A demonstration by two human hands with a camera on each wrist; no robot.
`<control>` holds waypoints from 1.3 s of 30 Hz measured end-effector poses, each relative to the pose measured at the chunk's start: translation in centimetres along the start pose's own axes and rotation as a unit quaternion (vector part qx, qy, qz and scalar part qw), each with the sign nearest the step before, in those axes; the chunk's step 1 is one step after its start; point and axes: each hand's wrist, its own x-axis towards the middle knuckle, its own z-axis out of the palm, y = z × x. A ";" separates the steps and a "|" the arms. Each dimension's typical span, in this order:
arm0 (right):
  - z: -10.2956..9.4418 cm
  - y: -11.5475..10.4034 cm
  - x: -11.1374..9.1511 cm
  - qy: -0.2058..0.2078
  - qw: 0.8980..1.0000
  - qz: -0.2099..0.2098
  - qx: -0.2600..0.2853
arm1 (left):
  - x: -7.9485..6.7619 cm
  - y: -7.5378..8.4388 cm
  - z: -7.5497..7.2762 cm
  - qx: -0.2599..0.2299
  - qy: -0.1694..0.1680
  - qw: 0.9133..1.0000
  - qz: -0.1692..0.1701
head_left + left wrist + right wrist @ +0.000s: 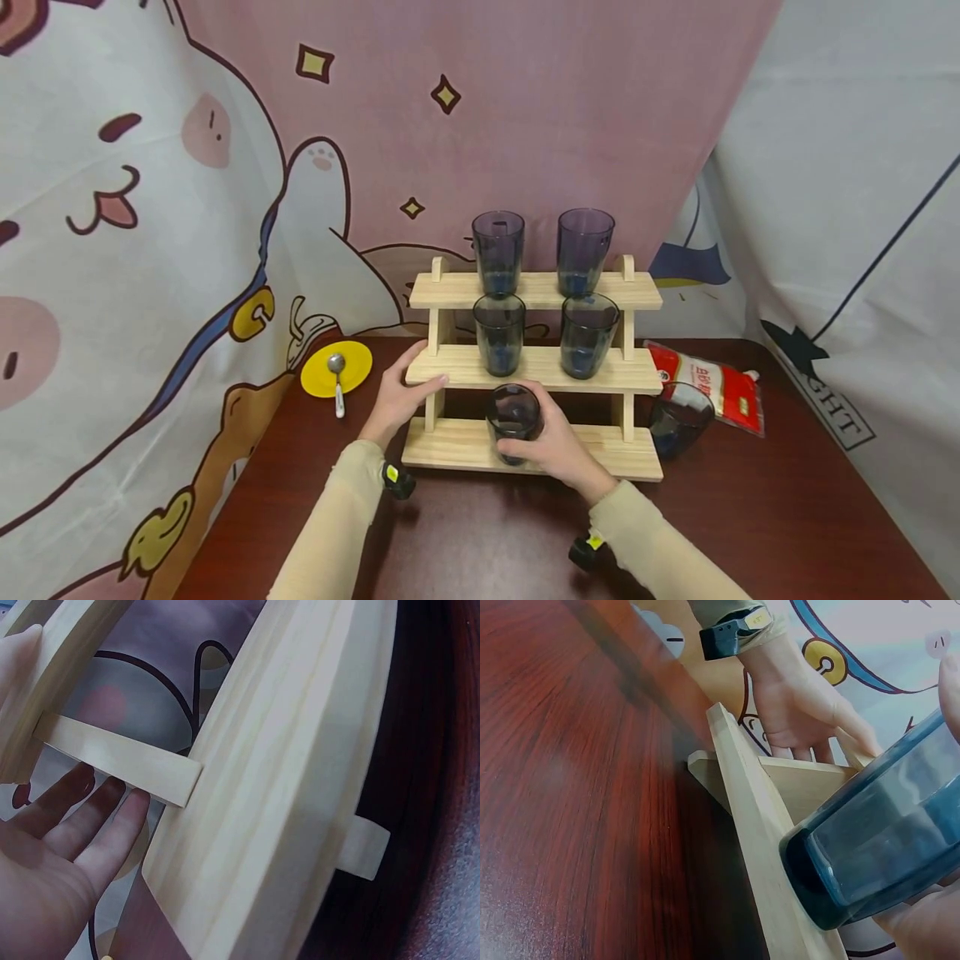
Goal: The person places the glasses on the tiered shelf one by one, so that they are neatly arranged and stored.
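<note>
A three-tier wooden display rack [465,446] stands on the table. My left hand [399,397] grips its left end at the middle tier. The thumb lies on the board's top and the other fingers reach the side upright [120,754]. With my right hand [555,442] I hold a dark, see-through glass [514,408] upright at the bottom tier. Its base [814,881] is right at the lowest board, thumb on one side and fingers round the other. Two glasses sit on the middle tier, among them a left one [500,337], and two more on top, one at right [585,250].
Right of the rack, another dark glass [678,421] stands on the table, before a red and white packet [716,383]. At far left lies a yellow plate [315,379] with a spoon [337,379] across it. A printed cloth [600,100] hangs behind the table.
</note>
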 end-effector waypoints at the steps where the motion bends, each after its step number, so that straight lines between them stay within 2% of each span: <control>1: 0.1 0.0 0.1 0.003 1.000 0.002 -0.007 | 0.0 0.0 0.0 -0.001 0.000 1.000 -0.001; 12: 1.3 0.4 0.6 0.026 0.999 0.008 -0.046 | -0.1 0.1 0.0 0.002 -0.005 1.000 -0.014; 21: 1.6 0.3 0.3 0.045 0.993 0.011 -0.107 | -0.1 0.2 0.0 0.006 -0.002 1.000 0.000; 29: -0.7 0.2 -1.4 0.006 0.998 0.031 -0.047 | -0.2 0.2 0.0 0.001 -0.005 1.000 -0.007; 39: -5.4 -0.7 -5.0 0.008 0.996 0.009 -0.093 | 0.1 0.0 -0.1 0.000 -0.006 1.000 -0.008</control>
